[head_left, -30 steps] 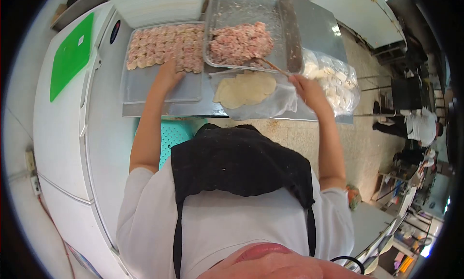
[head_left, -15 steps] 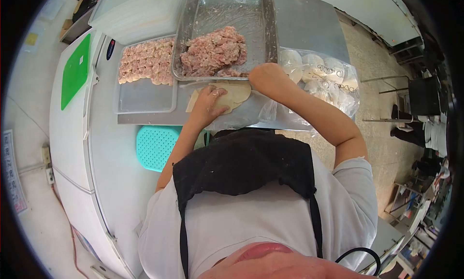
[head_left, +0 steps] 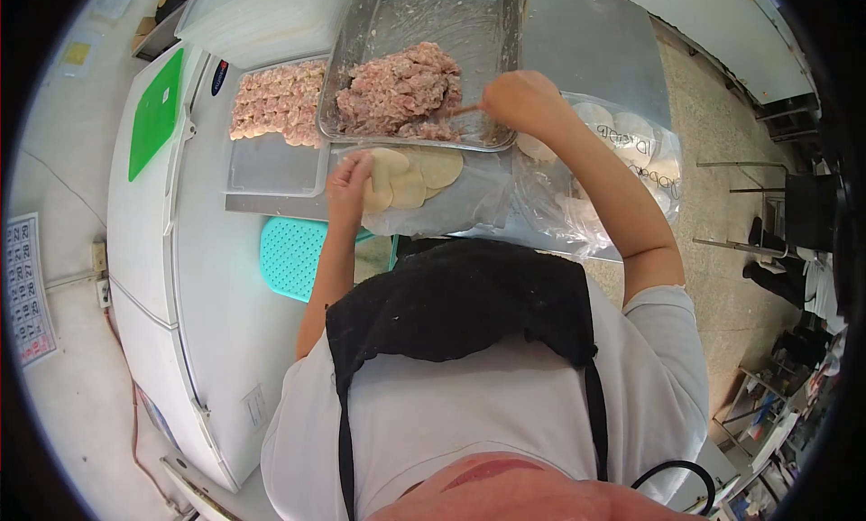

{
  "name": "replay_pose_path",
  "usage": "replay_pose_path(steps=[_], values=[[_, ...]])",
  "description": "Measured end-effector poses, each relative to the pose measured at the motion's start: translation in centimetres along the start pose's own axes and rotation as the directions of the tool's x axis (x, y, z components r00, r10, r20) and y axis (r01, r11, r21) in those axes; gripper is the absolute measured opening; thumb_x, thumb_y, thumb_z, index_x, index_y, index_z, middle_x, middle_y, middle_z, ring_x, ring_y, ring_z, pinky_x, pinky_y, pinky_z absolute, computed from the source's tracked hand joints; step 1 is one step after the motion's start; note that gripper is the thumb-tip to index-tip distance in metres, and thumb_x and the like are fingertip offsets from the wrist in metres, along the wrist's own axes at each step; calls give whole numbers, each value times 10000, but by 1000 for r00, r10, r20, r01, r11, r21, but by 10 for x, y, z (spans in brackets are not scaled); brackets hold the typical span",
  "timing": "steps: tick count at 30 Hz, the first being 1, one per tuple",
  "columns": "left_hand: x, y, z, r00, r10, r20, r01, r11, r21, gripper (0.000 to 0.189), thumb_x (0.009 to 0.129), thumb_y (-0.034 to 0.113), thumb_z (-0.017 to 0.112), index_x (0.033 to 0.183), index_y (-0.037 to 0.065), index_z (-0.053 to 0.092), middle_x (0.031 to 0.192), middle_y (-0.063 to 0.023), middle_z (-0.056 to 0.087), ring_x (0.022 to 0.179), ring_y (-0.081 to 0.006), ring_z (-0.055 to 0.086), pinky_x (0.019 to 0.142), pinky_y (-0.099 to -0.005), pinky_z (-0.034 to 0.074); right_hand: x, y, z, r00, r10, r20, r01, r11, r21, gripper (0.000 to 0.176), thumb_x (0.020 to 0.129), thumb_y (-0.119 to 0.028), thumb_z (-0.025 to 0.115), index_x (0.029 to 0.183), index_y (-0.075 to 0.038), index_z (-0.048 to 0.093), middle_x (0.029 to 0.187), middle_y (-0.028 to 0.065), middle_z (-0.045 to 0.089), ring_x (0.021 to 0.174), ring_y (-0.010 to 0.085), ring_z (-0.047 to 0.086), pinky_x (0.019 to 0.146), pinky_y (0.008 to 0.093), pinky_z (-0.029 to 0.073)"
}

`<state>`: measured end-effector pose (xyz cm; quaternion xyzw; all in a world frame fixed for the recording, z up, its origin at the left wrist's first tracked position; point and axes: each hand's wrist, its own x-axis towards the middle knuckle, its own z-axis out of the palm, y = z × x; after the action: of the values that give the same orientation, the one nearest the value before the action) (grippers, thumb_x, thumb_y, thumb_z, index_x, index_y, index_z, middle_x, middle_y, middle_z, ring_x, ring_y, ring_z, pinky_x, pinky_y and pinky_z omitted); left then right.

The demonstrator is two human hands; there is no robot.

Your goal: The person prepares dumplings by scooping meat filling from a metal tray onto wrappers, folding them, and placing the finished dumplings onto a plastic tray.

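Observation:
Several round, pale dough wrappers (head_left: 409, 189) lie overlapping on a plastic sheet (head_left: 483, 196) at the table's front edge. At their left end my left hand (head_left: 347, 183) has its fingers closed on the edge of one wrapper. My right hand (head_left: 525, 102) grips a thin brown stick-like spreader (head_left: 464, 110), whose far end reaches the meat filling; its tip is hidden there. That pink minced filling (head_left: 397, 92) is heaped in the near left part of a deep metal tray (head_left: 511, 34).
Left of the tray, a clear plastic container (head_left: 275, 171) holds rows of filled dumplings (head_left: 280, 101). Stacked clear containers (head_left: 262, 20) stand behind it. Bags of round white wrappers (head_left: 622, 142) lie to the right. A turquoise stool (head_left: 290, 258) is below the table, beside a white freezer (head_left: 225, 277).
My left hand has moved left from lying over the wrappers to pinching one's edge. My right hand has risen slightly away from the tray's near rim, and the spreader now shows.

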<state>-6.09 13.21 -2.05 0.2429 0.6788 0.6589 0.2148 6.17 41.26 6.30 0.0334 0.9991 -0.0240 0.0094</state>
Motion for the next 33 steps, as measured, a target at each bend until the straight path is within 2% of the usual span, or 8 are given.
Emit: replay_pose_path(steps=[4,11,16,21,28,30,31,33], values=[[9,19,0,958,-282,46,217,614,-759,229,960,162,535,1137,19,560,1091,-87,637,948,-207,646,860,-359,533,4,-47,53,992,-38,-121,48,996,80,188,791,-183,577,714,-54,690,721,173,667,693,328,675,614,410,535],[25,35,-53,947,-310,87,254,551,-795,296,964,109,514,1235,-6,498,1185,-114,603,1100,-234,597,921,-383,523,-4,-28,-13,990,126,59,-121,989,-81,157,756,-131,578,711,-42,700,729,173,671,703,325,679,610,425,529],[52,24,-89,977,-161,-138,67,852,-518,320,940,92,552,1231,-35,509,1200,-132,595,1112,-226,592,951,-370,508,19,-74,29,994,106,27,-108,992,67,248,812,-238,613,732,-16,686,751,199,664,726,351,665,627,436,519],[87,27,-90,977,-212,20,165,695,-699,347,959,120,512,1258,-54,487,1244,-161,569,1143,-265,570,1002,-396,466,22,-81,10,941,320,106,-271,532,802,406,927,-395,567,869,-13,692,609,110,563,575,157,557,576,320,460],[118,87,-19,897,-85,434,438,313,-843,523,1016,399,327,1252,-40,486,1258,-188,547,1196,-316,512,1072,-469,373,54,-121,23,822,562,93,-150,55,987,402,919,-392,594,985,-4,674,646,75,547,634,122,546,601,303,443],[130,87,-12,890,-266,371,442,296,-847,668,968,539,357,1313,-30,397,1311,-206,484,1227,-361,464,1089,-527,313,53,-118,54,799,505,-327,-68,615,786,336,930,-346,574,1024,-37,666,728,132,620,683,220,624,610,362,474],[147,53,-18,886,-262,384,452,297,-841,668,968,539,357,1313,-30,397,1311,-206,484,1227,-361,464,1089,-527,313,45,-115,45,790,516,-331,-73,616,784,336,930,-346,574,1024,-37,666,728,132,620,683,220,624,610,362,474],[184,-44,-36,668,440,600,638,77,-767,706,922,616,402,1255,-6,433,1310,-184,474,1242,-355,438,1058,-630,278,21,-111,10,903,367,-224,-277,895,350,255,935,-270,548,1042,-62,650,834,161,646,782,332,641,660,427,501]])
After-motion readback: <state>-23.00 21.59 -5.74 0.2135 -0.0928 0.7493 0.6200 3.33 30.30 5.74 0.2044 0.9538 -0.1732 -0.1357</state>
